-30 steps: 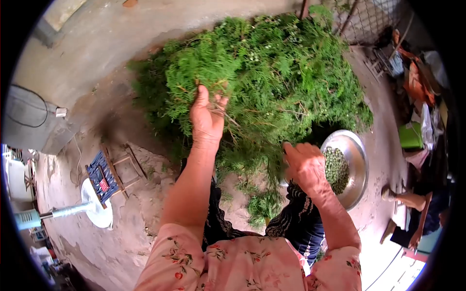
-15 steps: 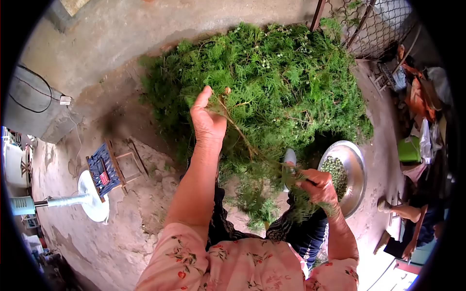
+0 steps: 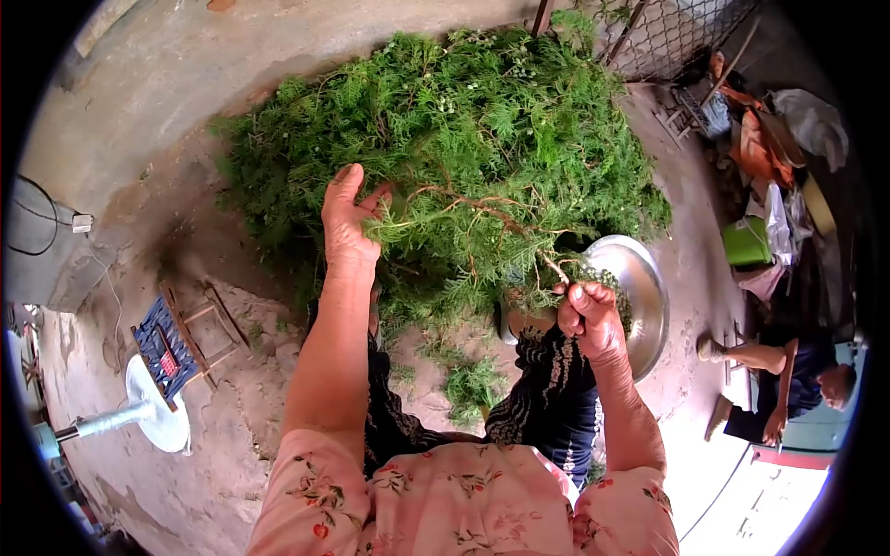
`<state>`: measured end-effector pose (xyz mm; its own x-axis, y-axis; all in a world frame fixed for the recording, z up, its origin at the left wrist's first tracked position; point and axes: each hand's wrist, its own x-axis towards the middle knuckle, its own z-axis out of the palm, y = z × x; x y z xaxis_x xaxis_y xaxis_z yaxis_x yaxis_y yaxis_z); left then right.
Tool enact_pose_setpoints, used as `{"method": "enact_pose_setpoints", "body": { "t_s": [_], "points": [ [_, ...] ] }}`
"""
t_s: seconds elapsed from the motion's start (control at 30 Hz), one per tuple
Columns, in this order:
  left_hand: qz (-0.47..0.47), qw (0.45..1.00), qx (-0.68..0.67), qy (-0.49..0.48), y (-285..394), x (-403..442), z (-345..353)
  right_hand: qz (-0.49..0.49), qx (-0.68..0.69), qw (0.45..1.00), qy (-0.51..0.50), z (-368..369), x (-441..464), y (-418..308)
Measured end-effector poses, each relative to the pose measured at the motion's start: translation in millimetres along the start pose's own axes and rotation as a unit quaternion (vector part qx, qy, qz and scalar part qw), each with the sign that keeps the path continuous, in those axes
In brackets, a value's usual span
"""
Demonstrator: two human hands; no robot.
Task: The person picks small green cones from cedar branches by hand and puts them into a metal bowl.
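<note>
A leafy conifer branch (image 3: 496, 213), with feathery green sprays and a bare brown stem, stretches across in front of me. My right hand (image 3: 595, 320) is closed round its cut stem end, beside the metal basin. At the branch's left tip is my left hand (image 3: 350, 222), thumb raised and fingers apart, some hidden behind the sprays. Whether it touches them I cannot tell. Beyond both hands lies a big heap of green conifer cuttings (image 3: 445, 111). The wide metal basin (image 3: 654, 310) holds small pale-green cones (image 3: 607, 281), partly hidden by my right hand.
To the left stand a small folding stool (image 3: 176, 347) with a woven seat and a white pedestal fan (image 3: 148, 408). Bags and cloths (image 3: 765, 153) pile up at the right, near a seated person (image 3: 788, 394). Loose sprigs (image 3: 473, 385) lie between my feet.
The branch has swung round, its stem end now in my right hand and its leafy tip toward my left. My left hand no longer has the stem near its fingers. The view has shifted rightward.
</note>
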<state>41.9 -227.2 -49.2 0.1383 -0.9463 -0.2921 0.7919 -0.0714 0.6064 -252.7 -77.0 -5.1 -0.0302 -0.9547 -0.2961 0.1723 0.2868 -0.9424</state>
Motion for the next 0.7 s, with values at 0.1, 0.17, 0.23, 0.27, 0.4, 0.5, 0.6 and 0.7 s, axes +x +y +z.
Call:
{"method": "enact_pose_setpoints", "body": {
  "t_s": [0.1,0.17,0.23,0.27,0.4,0.5,0.6,0.7],
  "points": [
    [-0.012,0.998,-0.019,0.061,-5,1,-1,0.005,0.024,1.0,0.014,-2,-3,0],
    [-0.023,0.999,-0.03,0.036,-7,0,1,0.003,0.033,0.999,0.026,-7,-5,1],
    [-0.035,0.997,-0.013,0.061,-6,-4,4,0.012,0.044,0.998,0.037,-11,-10,-3],
    [-0.046,0.995,0.005,0.088,-5,-6,5,0.021,0.055,0.997,0.045,-13,-13,-4],
    [-0.008,0.994,0.049,0.097,-8,-2,0,-0.014,0.132,0.985,0.112,-38,-35,-4],
    [-0.01,0.994,0.038,0.104,0,0,0,-0.043,0.189,0.962,0.191,-86,-65,8],
    [-0.027,0.996,0.033,0.084,0,-1,-2,-0.025,0.164,0.923,0.347,-129,-109,22],
    [-0.048,0.995,0.025,0.085,-3,1,-6,-0.009,0.202,0.833,0.515,-201,-178,67]
  ]
}}
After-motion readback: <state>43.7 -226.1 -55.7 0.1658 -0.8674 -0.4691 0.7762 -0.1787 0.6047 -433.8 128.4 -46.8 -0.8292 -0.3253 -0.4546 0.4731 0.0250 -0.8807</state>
